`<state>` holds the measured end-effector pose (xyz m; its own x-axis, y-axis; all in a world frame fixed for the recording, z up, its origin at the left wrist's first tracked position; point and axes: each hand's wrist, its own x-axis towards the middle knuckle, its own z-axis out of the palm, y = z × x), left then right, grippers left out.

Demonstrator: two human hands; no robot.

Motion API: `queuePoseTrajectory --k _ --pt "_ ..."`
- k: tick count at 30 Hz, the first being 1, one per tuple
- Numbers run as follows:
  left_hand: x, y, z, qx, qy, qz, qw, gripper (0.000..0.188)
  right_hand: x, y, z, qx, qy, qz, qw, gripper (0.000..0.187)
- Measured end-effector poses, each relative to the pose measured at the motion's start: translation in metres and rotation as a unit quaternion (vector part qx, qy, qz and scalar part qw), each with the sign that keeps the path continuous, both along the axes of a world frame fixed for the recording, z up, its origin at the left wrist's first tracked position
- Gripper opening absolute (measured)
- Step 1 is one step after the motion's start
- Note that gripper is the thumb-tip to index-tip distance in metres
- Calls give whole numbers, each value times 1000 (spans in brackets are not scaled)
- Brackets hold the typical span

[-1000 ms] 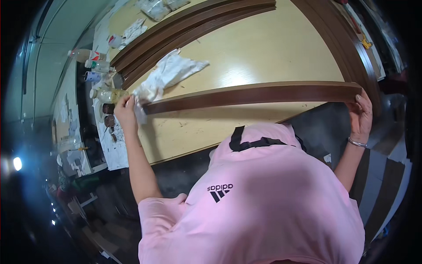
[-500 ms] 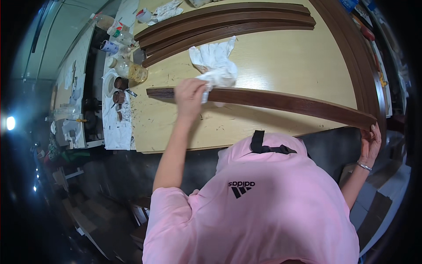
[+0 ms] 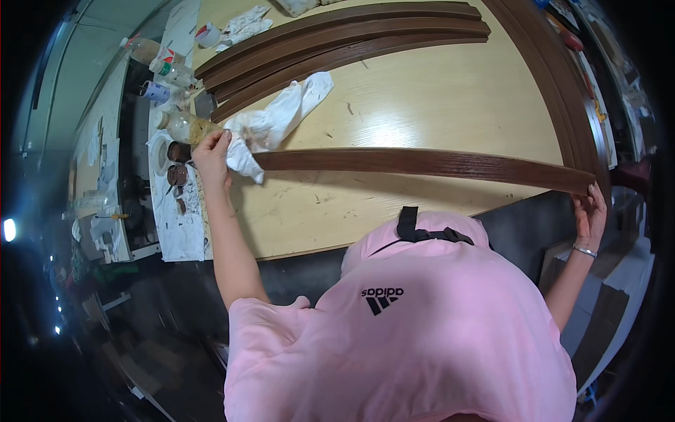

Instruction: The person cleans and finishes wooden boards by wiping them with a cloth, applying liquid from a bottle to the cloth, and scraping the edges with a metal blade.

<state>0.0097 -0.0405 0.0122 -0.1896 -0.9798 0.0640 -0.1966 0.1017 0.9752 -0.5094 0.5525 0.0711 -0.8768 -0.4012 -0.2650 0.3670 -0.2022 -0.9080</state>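
Note:
A long dark brown wooden strip [image 3: 408, 162] stretches across the front of the pale tabletop [image 3: 351, 204]. At its right end, my right hand [image 3: 590, 214] holds it with curled fingers. My left hand [image 3: 213, 156] pinches a crumpled white cloth [image 3: 271, 123] at the strip's left end. Part of the cloth wraps over that end and hides it, while the rest trails away over the table.
Several brown strips [image 3: 351, 32] lie at the back, and more long brown pieces [image 3: 555, 84] run along the right edge. Plastic bottles [image 3: 184, 128] and small dark cups [image 3: 179, 151] stand at the left. Another crumpled white cloth [image 3: 242, 27] lies at the back left.
My left hand has slid left along the strip with the cloth, up to its left end. My right hand stays at the right end; the strip has tilted slightly. The view has shifted a little.

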Motion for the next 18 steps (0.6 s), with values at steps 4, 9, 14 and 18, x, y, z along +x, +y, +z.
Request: queuePoseTrajectory --k 4,9,14,18 --pt "-31 -1 2 -59 -132 -120 982 40 -9 1 0 3 -11 -10 1000 33" --pt "-69 -12 -37 -267 -354 -277 852 68 17 -19 18 22 -37 -61 997 35" --pt "-63 -25 -45 -265 -436 -318 799 36 35 -66 31 -36 -6 68 997 30" --pt "-104 1 9 -215 -403 -236 858 31 43 -51 21 -165 -13 47 985 29"
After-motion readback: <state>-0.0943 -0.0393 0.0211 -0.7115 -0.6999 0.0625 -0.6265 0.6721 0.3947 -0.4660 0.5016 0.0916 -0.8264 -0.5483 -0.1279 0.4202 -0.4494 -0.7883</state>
